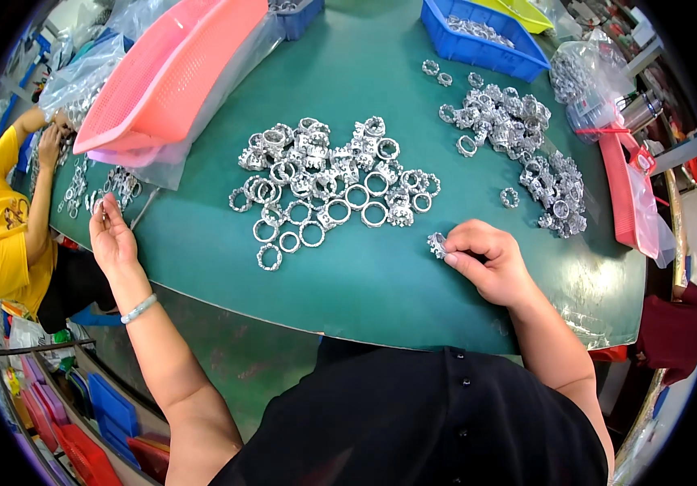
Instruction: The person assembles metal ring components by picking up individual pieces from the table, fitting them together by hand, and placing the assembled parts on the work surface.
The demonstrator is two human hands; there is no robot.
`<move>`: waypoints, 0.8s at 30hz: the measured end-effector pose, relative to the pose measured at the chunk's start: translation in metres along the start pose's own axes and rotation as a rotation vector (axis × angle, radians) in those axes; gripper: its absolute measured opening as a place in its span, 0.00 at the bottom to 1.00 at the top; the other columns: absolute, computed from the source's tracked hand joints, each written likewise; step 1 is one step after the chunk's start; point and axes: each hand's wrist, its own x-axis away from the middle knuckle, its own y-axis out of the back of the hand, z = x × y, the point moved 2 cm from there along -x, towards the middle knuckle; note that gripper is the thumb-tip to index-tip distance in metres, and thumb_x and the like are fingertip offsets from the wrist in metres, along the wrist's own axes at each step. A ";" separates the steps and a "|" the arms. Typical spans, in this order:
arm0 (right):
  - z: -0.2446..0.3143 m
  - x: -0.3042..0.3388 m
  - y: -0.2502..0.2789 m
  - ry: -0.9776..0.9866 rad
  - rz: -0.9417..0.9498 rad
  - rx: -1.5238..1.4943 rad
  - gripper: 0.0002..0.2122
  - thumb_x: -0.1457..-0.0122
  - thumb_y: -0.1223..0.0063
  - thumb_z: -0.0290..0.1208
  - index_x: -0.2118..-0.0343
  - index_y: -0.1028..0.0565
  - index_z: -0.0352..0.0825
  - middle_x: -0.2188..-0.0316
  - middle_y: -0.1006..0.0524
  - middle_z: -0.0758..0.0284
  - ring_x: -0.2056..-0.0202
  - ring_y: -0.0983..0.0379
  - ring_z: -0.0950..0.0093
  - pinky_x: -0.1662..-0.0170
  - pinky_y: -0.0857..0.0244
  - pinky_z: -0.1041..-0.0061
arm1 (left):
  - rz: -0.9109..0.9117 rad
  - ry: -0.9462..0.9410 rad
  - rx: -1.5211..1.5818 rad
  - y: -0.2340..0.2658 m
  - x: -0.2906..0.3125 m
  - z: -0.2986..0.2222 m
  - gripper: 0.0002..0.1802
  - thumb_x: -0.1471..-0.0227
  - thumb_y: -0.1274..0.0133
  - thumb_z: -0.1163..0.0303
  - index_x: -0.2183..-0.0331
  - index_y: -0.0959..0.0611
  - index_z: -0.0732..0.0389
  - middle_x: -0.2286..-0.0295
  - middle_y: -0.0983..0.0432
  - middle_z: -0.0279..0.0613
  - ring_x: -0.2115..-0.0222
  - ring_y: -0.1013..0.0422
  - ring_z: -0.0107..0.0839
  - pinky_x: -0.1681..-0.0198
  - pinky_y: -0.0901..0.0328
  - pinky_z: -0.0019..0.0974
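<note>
My right hand (490,263) is closed in a pinch on a silver crown-shaped metal ring (436,245), just above the table at the right of centre. My left hand (115,240) is raised at the table's left edge, palm up, a pale bangle on its wrist. Its thumb and fingertips come together, and what they hold, if anything, is too small to make out. Between my hands, farther in, a loose heap of similar silver rings (316,185) spreads over the green table (348,292). Another pile (555,190) of rings lies to the right.
A pink plastic basket (162,89) stands at the far left on clear plastic. Blue bins (486,50) holding metal pieces are at the back. A red tray (620,190) sits along the right edge. At left, a person in a yellow shirt (8,235) handles small metal pieces.
</note>
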 end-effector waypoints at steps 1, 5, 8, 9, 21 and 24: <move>-0.001 -0.001 0.000 0.001 -0.002 0.002 0.04 0.53 0.48 0.19 0.72 0.26 0.30 0.73 0.27 0.66 0.72 0.31 0.77 0.70 0.38 0.81 | 0.001 0.000 0.003 0.001 -0.002 0.004 0.07 0.52 0.56 0.82 0.70 0.29 0.78 0.68 0.31 0.53 0.61 0.33 0.42 0.56 0.33 0.28; -0.003 -0.003 0.004 0.011 -0.012 0.006 0.05 0.53 0.47 0.19 0.72 0.26 0.31 0.73 0.27 0.65 0.72 0.31 0.77 0.70 0.38 0.81 | 0.022 -0.055 -0.040 -0.006 -0.003 0.013 0.06 0.53 0.55 0.82 0.71 0.28 0.77 0.69 0.30 0.51 0.62 0.32 0.41 0.57 0.32 0.27; -0.002 -0.002 0.002 0.010 -0.006 0.007 0.05 0.53 0.47 0.19 0.72 0.26 0.31 0.73 0.27 0.65 0.72 0.31 0.76 0.70 0.38 0.81 | 0.039 -0.057 -0.049 -0.001 -0.001 0.007 0.06 0.54 0.55 0.82 0.71 0.27 0.76 0.70 0.29 0.51 0.63 0.32 0.40 0.57 0.32 0.28; -0.001 -0.002 0.002 0.015 -0.012 0.009 0.05 0.53 0.47 0.19 0.72 0.25 0.31 0.73 0.27 0.65 0.72 0.31 0.76 0.70 0.38 0.81 | 0.069 -0.044 -0.038 -0.002 -0.002 0.007 0.06 0.54 0.54 0.82 0.71 0.27 0.76 0.70 0.29 0.51 0.63 0.32 0.40 0.57 0.32 0.28; -0.001 0.000 -0.001 0.019 -0.013 0.000 0.05 0.53 0.47 0.19 0.71 0.26 0.30 0.73 0.28 0.66 0.73 0.32 0.77 0.70 0.38 0.81 | 0.025 -0.056 -0.089 0.000 0.004 0.008 0.08 0.53 0.55 0.81 0.68 0.29 0.76 0.67 0.31 0.50 0.63 0.33 0.39 0.55 0.34 0.30; -0.004 -0.003 0.002 0.018 -0.022 -0.012 0.05 0.53 0.47 0.19 0.71 0.25 0.30 0.73 0.28 0.66 0.73 0.32 0.78 0.71 0.39 0.82 | 0.031 -0.071 -0.114 -0.008 0.002 0.013 0.08 0.52 0.56 0.81 0.68 0.29 0.76 0.67 0.31 0.50 0.63 0.33 0.39 0.54 0.35 0.32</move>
